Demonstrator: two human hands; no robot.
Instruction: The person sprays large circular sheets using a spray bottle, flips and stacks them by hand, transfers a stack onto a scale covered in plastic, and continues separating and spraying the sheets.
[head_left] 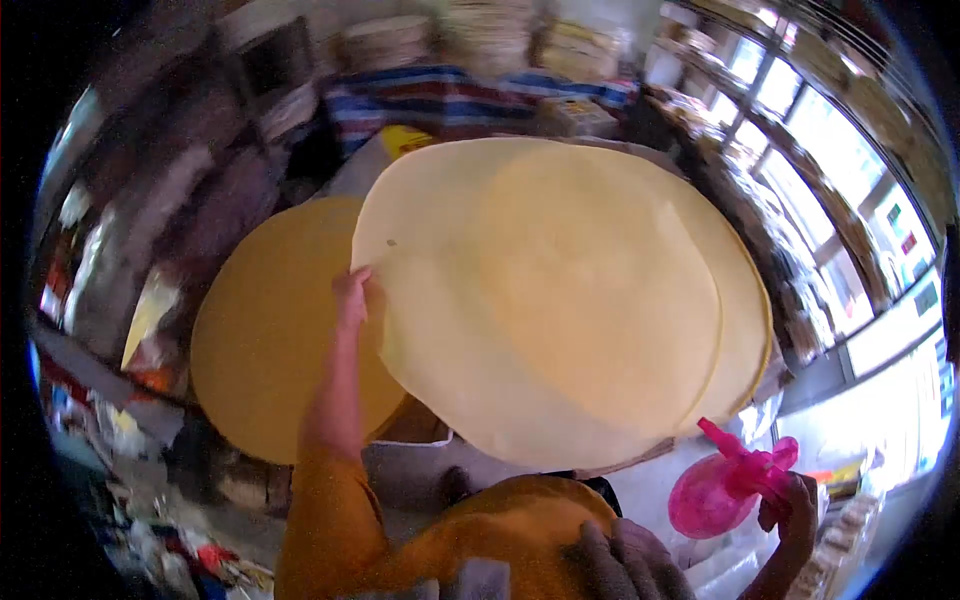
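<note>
left hand [352, 290] pinches the edge of a pale sheet [440, 310], partly over a darker disc [260, 330]; right hand [795, 505] grips a pink bag [712, 497]. positioning the sheet seems in hand, calling for an evenly guided edge.

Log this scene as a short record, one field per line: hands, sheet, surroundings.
Left hand: grips the left edge of a large pale sheet
Right hand: holds a knotted pink pouch
Sheet position: overlaps a round layer that shows at right
Left side: tan disc, partly hidden by the sheet
Background: striped cloth, blurred
</note>
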